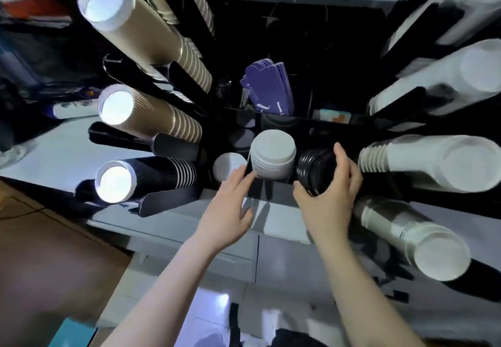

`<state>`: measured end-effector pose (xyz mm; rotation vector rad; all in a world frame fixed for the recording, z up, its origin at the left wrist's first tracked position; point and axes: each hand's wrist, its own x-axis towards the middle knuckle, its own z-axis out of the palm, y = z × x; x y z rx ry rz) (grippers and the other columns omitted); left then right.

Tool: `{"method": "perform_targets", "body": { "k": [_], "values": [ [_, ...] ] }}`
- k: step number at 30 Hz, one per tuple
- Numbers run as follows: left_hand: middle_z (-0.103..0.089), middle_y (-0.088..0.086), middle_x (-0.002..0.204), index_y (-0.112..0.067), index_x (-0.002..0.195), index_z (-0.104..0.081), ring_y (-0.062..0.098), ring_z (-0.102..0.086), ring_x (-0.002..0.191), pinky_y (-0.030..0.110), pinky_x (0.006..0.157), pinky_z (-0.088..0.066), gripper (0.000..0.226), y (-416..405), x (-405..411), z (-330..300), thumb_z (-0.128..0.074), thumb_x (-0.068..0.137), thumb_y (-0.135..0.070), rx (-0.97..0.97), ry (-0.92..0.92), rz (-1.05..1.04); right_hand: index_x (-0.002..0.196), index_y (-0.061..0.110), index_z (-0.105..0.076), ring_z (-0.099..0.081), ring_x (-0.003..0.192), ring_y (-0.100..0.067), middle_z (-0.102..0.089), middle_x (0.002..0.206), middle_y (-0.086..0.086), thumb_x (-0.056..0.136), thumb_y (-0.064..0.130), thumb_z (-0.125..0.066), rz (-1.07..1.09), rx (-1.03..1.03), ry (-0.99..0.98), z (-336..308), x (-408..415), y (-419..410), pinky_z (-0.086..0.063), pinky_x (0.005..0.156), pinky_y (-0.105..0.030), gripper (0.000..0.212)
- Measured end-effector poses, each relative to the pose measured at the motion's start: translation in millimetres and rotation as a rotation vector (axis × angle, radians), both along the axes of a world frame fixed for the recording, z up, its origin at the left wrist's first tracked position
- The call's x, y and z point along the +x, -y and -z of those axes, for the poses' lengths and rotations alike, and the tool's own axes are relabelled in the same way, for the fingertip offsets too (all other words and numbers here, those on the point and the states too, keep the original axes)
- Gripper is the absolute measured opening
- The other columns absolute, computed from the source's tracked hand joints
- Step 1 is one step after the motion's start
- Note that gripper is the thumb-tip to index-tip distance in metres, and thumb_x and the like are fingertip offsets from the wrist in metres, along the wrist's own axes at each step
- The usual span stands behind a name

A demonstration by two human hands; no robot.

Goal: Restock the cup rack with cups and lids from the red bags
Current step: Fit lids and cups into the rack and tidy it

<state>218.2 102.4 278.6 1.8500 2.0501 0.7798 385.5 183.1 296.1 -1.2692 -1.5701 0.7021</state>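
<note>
Black racking filled the view, a cup rack (311,127) standing on a pale worktop (273,222) with stacks of cups fanning out toward the viewer on both sides.

At the rack's front edge, the person's right hand (329,200) was curled round a stack of black lids (315,169): the thumb came over the top on the far side, the fingers wrapped underneath, and the stack sat firmly in that grip. The stack's long axis pointed from the hand into the rack, its far end already inside the rightmost front slot, so any further push would seem to run straight along that line, away from the person.

The left hand (230,205) held nothing. Its fingers were nearly straight and only loosely spread, the fingertips touching the near lower edge of a stack of white lids (272,154) in the slot just left of the black ones. A smaller white stack (229,166) sat left again, just beside the left fingertips.

Farther out, tan ribbed cups (151,119) and black ribbed cups (151,176) lay along the rack's left side, white cups (433,162) along its right, and purple sleeves (268,86) stood behind the lids. No red bags were visible.

The right hand was plainly the nearer to the black lids.
</note>
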Motion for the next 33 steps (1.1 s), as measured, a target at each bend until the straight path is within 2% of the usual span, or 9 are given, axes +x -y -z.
{"method": "perform_targets", "body": {
  "k": [3,6,11,17,21,23,26,29,33],
  "values": [
    [-0.001,0.001,0.160,-0.017,0.153,-0.008,0.015,0.000,0.147,0.031,0.118,-0.001,0.080,-10.1,-12.6,5.6,-0.053,0.087,-0.014,-0.036,-0.108,0.063,0.140,0.049,-0.026,-0.038,0.129,-0.018,-0.024,0.147,0.002,0.069,0.019,-0.079,0.121,-0.006,0.077,2.7,1.1,2.3,-0.033,0.103,-0.028,0.093],
    [0.007,0.005,0.160,-0.011,0.152,-0.003,0.020,0.004,0.147,0.026,0.112,0.005,0.085,-15.9,-20.3,14.3,-0.057,0.087,-0.024,-0.049,-0.241,0.132,0.139,0.050,-0.024,-0.039,0.130,-0.026,-0.022,0.149,-0.002,0.071,0.023,-0.078,0.195,-0.039,0.153,2.2,-1.3,-1.0,-0.038,0.104,-0.040,0.091],
    [0.012,0.011,0.159,-0.007,0.151,0.000,0.024,0.006,0.147,0.032,0.117,-0.003,0.090,-14.5,-24.0,16.3,-0.059,0.086,-0.025,-0.070,-0.269,0.200,0.143,0.039,-0.026,-0.022,0.135,-0.034,-0.026,0.150,-0.014,0.072,0.026,-0.077,0.293,-0.040,0.596,6.9,-3.5,-2.5,-0.026,0.104,-0.058,0.089],
    [0.013,0.007,0.159,-0.009,0.151,0.001,0.021,0.007,0.147,0.027,0.116,-0.018,0.092,-11.6,-31.3,17.3,-0.061,0.084,-0.019,-0.044,-0.228,0.239,0.145,0.032,-0.021,-0.017,0.139,-0.037,-0.013,0.155,-0.020,0.073,0.019,-0.077,0.193,-0.110,0.866,-8.9,-12.0,-17.7,-0.026,0.108,-0.053,0.092],
    [0.015,0.003,0.159,-0.012,0.152,0.002,0.017,0.009,0.146,0.027,0.111,-0.028,0.093,-12.8,-31.5,19.2,-0.060,0.083,-0.018,-0.032,-0.209,0.234,0.145,0.032,-0.022,-0.018,0.141,-0.037,-0.014,0.155,-0.018,0.074,0.016,-0.076,0.150,-0.193,0.779,-21.6,-6.4,-30.0,-0.031,0.108,-0.053,0.090],
    [0.014,0.001,0.159,-0.013,0.152,0.002,0.016,0.008,0.146,0.027,0.110,-0.029,0.094,-13.0,-32.3,19.5,-0.060,0.082,-0.017,-0.025,-0.200,0.240,0.145,0.031,-0.023,-0.015,0.142,-0.037,-0.013,0.155,-0.019,0.074,0.014,-0.075,0.207,-0.123,0.746,-25.2,-8.5,-32.2,-0.030,0.109,-0.052,0.090],
    [0.015,0.001,0.159,-0.014,0.152,0.002,0.015,0.010,0.146,0.027,0.108,-0.031,0.093,-11.2,-33.8,20.3,-0.058,0.081,-0.014,-0.020,-0.197,0.239,0.143,0.029,-0.028,-0.019,0.139,-0.036,-0.019,0.154,-0.019,0.070,0.012,-0.078,0.226,-0.020,0.884,-28.3,-16.2,-37.4,-0.028,0.108,-0.050,0.090],
    [0.015,0.003,0.159,-0.012,0.152,0.002,0.016,0.011,0.146,0.025,0.113,-0.022,0.091,-11.6,-33.8,22.4,-0.057,0.082,-0.013,-0.013,-0.214,0.240,0.142,0.031,-0.031,-0.026,0.131,-0.036,-0.025,0.151,-0.014,0.070,0.015,-0.078,0.189,-0.052,1.070,-30.6,-17.3,-48.3,-0.030,0.102,-0.048,0.088],
    [0.014,0.007,0.159,-0.010,0.152,0.003,0.019,0.010,0.146,0.021,0.115,-0.007,0.092,-12.3,-32.7,26.2,-0.056,0.080,-0.012,0.005,-0.238,0.243,0.141,0.030,-0.034,-0.030,0.125,-0.036,-0.024,0.141,-0.014,0.068,0.018,-0.081,0.104,-0.135,1.080,-26.1,-11.5,-57.0,-0.033,0.102,-0.046,0.087]
  ]
}}
